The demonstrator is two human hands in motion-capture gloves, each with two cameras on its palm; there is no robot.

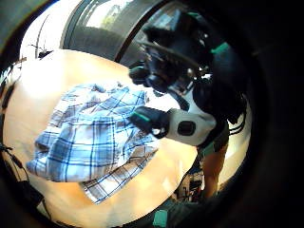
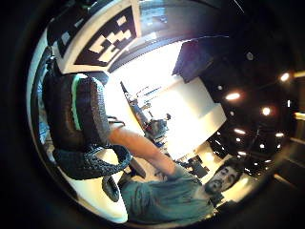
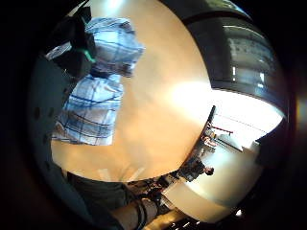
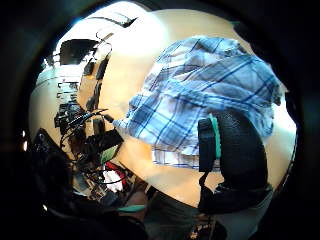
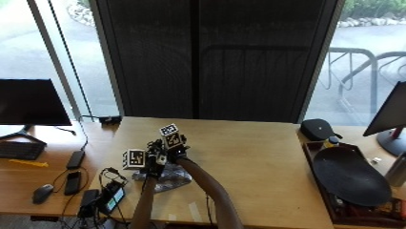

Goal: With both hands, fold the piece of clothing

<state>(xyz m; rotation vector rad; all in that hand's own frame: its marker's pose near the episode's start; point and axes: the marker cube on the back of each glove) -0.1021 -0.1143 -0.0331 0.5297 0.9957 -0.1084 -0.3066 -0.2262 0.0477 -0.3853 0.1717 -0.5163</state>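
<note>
Plaid shirt (image 5: 166, 177), blue and white, bunched in a heap on the near left part of the wooden table (image 5: 266, 157), just beneath both gloved hands. Left hand (image 5: 151, 164) over the heap's left side, right hand (image 5: 174, 149) just beside it, at the far right edge of the cloth. From the right thumb side palm view, shirt (image 4: 200, 100) crumpled right under the palm, with a curled black finger (image 4: 230, 150) lying across its near hem; probably pinching the cloth there, though the contact itself hidden behind the finger. From the left little finger side palm view, shirt (image 1: 95, 137) spread out in loose folds on the table, the other glove (image 1: 175, 80) above its far edge with fingertips bent down toward the fabric. Left hand's own fingers (image 2: 86, 119) curled in the thumb side view, nothing seen in them; grip on the cloth impossible to tell. Off to the left, a mouse (image 5: 42, 192) and a phone (image 5: 74, 182) on the neighbouring desk; to the right, a black round dish (image 5: 350, 174) on a tray.
</note>
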